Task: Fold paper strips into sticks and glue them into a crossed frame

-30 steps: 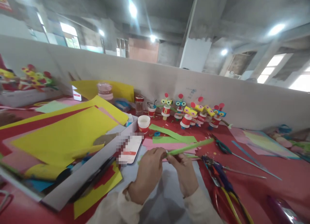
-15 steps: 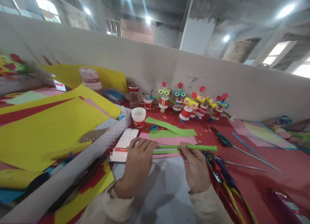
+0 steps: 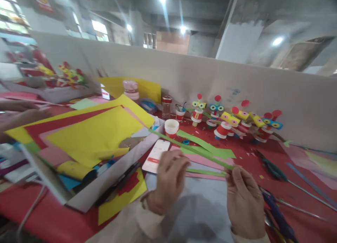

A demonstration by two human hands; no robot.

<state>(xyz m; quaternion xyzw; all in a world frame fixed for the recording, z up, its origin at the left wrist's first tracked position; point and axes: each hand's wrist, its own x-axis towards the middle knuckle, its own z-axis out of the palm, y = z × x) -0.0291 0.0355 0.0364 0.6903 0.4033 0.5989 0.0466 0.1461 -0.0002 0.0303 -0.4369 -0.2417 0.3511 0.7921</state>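
While your right hand pinches 1 end of a green paper strip between thumb and fingers, the strip slants up and away to your left, over the paper pieces and toward the rim of the white box. Your left hand looks let go: its fingers bend loosely, blurred, below the strip and apart from it, just beside the phone. Beneath the strip, a 2nd green strip lies by the grey sheet in front of you.

You can see marks on the phone's screen and a red button low on it, but both are too blurred to read. On the pale partition, the blue handwriting is smeared past reading. The cup figure at the left of the row facing you bears a small gold label with dark marks, too tiny to make out. At your far upper left, a red sign shows a yellow round emblem; its lettering is illegible. Your white cup has a red lower band, its print unclear.
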